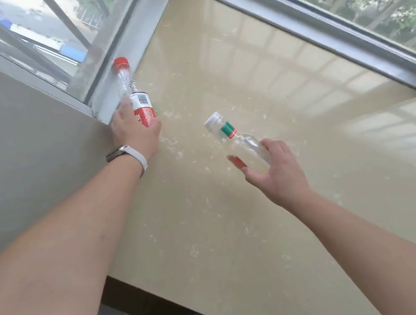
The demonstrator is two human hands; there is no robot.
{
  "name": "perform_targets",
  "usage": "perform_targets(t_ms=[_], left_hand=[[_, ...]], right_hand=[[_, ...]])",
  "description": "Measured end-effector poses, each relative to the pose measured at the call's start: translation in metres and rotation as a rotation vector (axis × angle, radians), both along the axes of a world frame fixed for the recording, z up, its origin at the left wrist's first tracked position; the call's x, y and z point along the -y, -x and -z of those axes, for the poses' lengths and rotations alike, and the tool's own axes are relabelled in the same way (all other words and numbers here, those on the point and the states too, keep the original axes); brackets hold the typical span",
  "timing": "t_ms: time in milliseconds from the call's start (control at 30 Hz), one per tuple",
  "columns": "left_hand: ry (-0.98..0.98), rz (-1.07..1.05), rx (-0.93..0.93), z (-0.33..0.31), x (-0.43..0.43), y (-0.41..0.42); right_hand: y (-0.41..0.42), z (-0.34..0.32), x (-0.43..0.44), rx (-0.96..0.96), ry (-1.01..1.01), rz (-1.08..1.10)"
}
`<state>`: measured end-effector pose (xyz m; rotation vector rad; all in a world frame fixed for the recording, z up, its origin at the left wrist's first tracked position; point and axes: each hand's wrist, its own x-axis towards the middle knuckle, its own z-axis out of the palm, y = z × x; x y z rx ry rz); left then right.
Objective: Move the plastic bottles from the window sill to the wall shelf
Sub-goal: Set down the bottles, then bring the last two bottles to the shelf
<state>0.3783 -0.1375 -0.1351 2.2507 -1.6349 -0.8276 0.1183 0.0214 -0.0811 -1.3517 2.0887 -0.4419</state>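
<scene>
Your left hand [136,132] wraps a clear, glossy plastic bottle with a red plastic cap [129,88]; its label looks like smooth printed film, red and white. Your right hand [276,174] closes on a second clear plastic bottle with a translucent white cap [236,141], shiny and see-through, with a green band at the neck. The beige window sill [235,207] under them is polished and glossy, like stone or tile, mirroring the window, with pale scuffs. The grey window frame [317,32] looks like matt painted metal. The grey wall [14,157] is matt. Your wrist carries a smooth white strap [138,157].
</scene>
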Motion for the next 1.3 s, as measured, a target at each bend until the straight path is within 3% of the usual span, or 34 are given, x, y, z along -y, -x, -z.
perform_targets(t_ms=[367, 800, 1100, 1300], left_hand=[[-0.220, -0.289, -0.287, -0.012, 0.005, 0.001], [-0.086, -0.053, -0.738, -0.150, -0.060, 0.029], [-0.097, 0.126, -0.903, -0.248, -0.124, 0.091], [-0.125, 0.406, -0.969, -0.293, -0.169, 0.167]], right_hand=[[-0.006, -0.020, 0.010, -0.031, -0.012, 0.006], [-0.008, -0.130, -0.031, -0.101, 0.097, 0.090], [0.030, -0.233, -0.108, -0.071, 0.267, 0.354], [0.064, -0.283, -0.177, -0.050, 0.399, 0.578]])
